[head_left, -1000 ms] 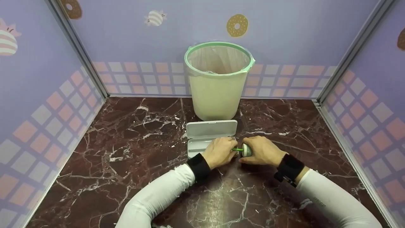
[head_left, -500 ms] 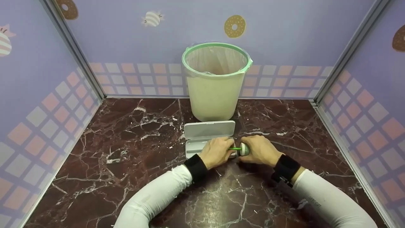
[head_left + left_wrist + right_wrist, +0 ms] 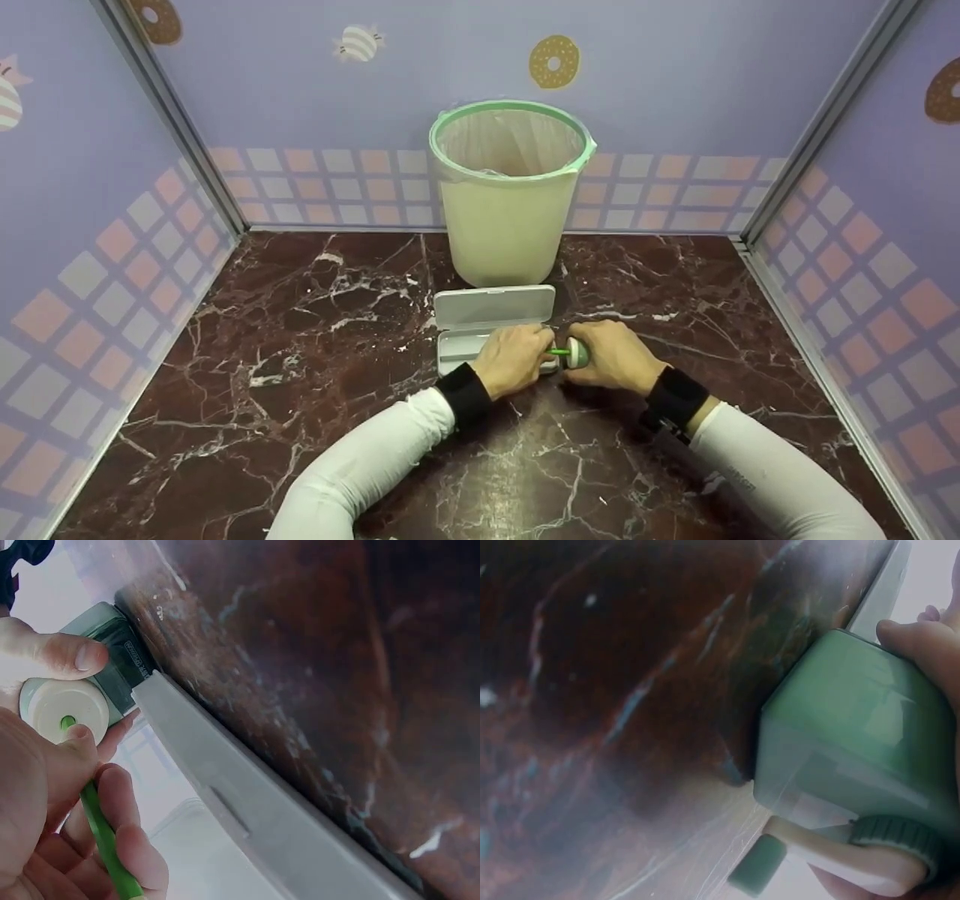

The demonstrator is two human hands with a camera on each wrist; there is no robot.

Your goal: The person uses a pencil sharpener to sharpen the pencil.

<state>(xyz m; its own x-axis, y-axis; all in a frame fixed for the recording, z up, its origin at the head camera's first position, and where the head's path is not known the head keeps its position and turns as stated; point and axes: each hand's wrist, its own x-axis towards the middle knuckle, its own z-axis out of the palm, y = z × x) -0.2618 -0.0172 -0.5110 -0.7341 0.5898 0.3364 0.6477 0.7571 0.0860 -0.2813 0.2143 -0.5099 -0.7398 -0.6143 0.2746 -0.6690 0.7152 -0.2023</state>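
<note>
My left hand (image 3: 514, 358) pinches a green pencil (image 3: 101, 832) between thumb and fingers. One end of the pencil sits in the round hole of the cream front disc (image 3: 71, 706) on a green hand-crank pencil sharpener (image 3: 870, 720). My right hand (image 3: 611, 356) grips the sharpener's body from the right side, thumb on top in the left wrist view. In the right wrist view the crank handle (image 3: 847, 859) shows at the back end, free of the fingers. A pale pencil case (image 3: 495, 307) lies with its lid up, partly hidden by my left hand.
Behind the case stands a cream waste bin (image 3: 506, 225) with a green rim and a clear liner. Patterned purple walls (image 3: 315, 90) enclose the dark red marbled table (image 3: 300, 315) at the back and both sides.
The head view has shifted slightly, and the sharpener has turned a little in my right hand's grip. Both hands otherwise keep their hold, with the pencil between them.
</note>
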